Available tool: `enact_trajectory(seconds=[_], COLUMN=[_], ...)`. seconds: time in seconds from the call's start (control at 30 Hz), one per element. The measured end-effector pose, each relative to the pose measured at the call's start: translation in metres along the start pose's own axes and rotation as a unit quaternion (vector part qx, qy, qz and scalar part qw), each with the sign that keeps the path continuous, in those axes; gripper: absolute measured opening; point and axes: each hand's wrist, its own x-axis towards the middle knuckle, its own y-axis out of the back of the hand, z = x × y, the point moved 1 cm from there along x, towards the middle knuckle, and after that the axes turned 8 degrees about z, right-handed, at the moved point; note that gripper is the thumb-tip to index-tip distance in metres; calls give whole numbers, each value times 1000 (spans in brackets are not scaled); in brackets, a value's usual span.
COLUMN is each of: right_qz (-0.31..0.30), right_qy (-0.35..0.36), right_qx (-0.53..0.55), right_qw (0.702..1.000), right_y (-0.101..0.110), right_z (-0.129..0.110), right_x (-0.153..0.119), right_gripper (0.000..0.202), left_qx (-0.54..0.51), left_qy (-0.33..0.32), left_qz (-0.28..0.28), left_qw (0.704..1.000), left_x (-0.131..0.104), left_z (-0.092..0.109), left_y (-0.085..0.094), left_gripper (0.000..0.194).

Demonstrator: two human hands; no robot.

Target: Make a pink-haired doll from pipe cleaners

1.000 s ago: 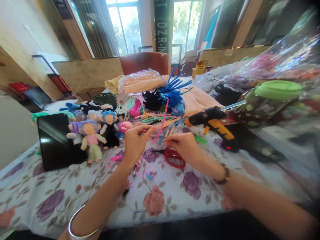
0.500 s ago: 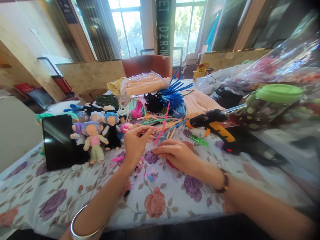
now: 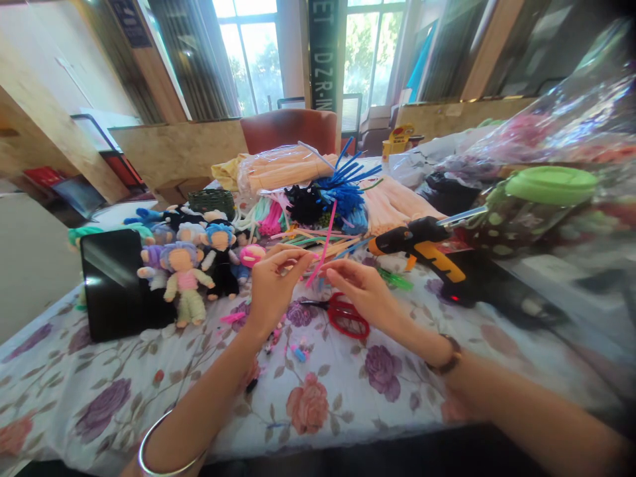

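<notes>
My left hand [image 3: 275, 286] is closed in a pinch, with a bit of pink pipe cleaner at its fingertips. Just right of them a long pink pipe cleaner [image 3: 325, 242] slants upright; whether it joins the pinched bit I cannot tell. My right hand [image 3: 358, 286] hovers by its lower end, fingers loosely curved and apart, nothing visible in them. Below that hand lie red-handled scissors [image 3: 349, 317], blades pointing left. Pink scraps [image 3: 233, 318] and a small blue-and-pink piece [image 3: 299, 352] are scattered on the flowered tablecloth [image 3: 199, 391].
Left stand pipe-cleaner dolls [image 3: 186, 281] beside a black tablet [image 3: 113, 285]. Behind my hands are bundles of blue pipe cleaners [image 3: 342, 182] and peach ones [image 3: 392, 205]. At right are a glue gun [image 3: 422, 248] and a green-lidded jar [image 3: 549, 185].
My right hand has lifted off the scissors, uncovering their red handles, and moved up beside the long pink pipe cleaner. My left hand has shifted slightly right and keeps its pinch.
</notes>
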Motion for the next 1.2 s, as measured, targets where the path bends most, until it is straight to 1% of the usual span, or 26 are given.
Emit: enact_trajectory(seconds=[0.07,0.17,0.23,0.33,0.43,0.53,0.6,0.67,0.83,0.9,0.97,1.03,1.2], right_qz=[-19,-49,-57,-54,-40,-4,26,46,72,85,90,85,56], right_qy=[-58,-136,-169,-182,-155,-78,-28,5,81,101,108,98,26], right_qx=[95,219,262,271,230,133,62,12,-58,-84,-98,-86,6], right_qw=[994,965,948,944,960,988,997,999,992,988,985,988,998], right_y=[0,-2,-3,-2,-1,1,1,1,0,0,0,0,0], right_z=[-1,-3,-3,-2,1,2,1,1,2,2,1,0,0], right_x=[2,1,0,0,1,3,2,1,-3,-4,-5,-5,-2], right_gripper=[27,27,27,26,28,30,29,25,14,13,13,13,15], left_qx=[5,14,21,30,26,25,28,29,31,35,41,49,48], left_qy=[-17,-70,-101,-116,-108,-78,-53,-35,12,16,10,7,4], left_qz=[-21,-54,-70,-80,-82,-87,-95,-108,-160,-178,-190,-193,-187], left_qw=[1000,996,992,990,990,993,994,993,987,983,981,980,981], left_x=[-1,-3,-5,-6,-6,-5,-5,-5,-7,-7,-7,-7,-7], left_z=[4,7,7,7,7,8,8,7,4,3,3,3,4], left_y=[-1,-2,-2,-2,-2,-3,-3,-4,-6,-6,-6,-6,-6], left_gripper=[10,5,4,4,5,7,10,12,16,17,17,17,13])
